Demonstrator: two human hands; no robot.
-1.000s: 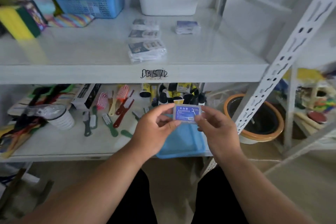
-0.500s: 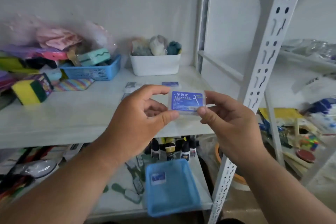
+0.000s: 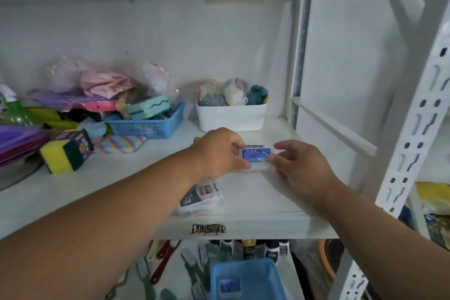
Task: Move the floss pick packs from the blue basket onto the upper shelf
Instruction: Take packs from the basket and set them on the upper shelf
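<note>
Floss pick packs turn up at three depths. Nearest, one pack point(image 3: 229, 285) lies flat in the blue basket point(image 3: 265, 275) on the lower shelf, the basket close to that shelf's front edge, with brushes point(image 3: 168, 265) to its left and small bottles point(image 3: 248, 248) behind it. Above, on the upper shelf point(image 3: 255, 197), a wrapped packet point(image 3: 202, 196) lies just inside the front lip, partly under the left forearm; bare white shelf lies open to its right as far as the slotted upright post point(image 3: 414, 143). Farther in, both hands meet on a clear pack with a blue label point(image 3: 256, 154): the left hand point(image 3: 219, 153) pinches its left end between thumb and fingers, and the right hand point(image 3: 302, 168) touches its right end with thumb and fingertips, the other fingers loosely spread. The pack is low over the shelf surface; whether it rests on it I cannot tell. Another blue-labelled pack point(image 3: 254, 146) peeks out just behind it. Beyond the hands a white tub point(image 3: 231, 117) holding bundled cloths stands against the back wall, near the rear post. Left of it sits a blue mesh basket point(image 3: 148, 124) with sponges point(image 3: 67, 152) and bags piled around, crowding the shelf's left half.
</note>
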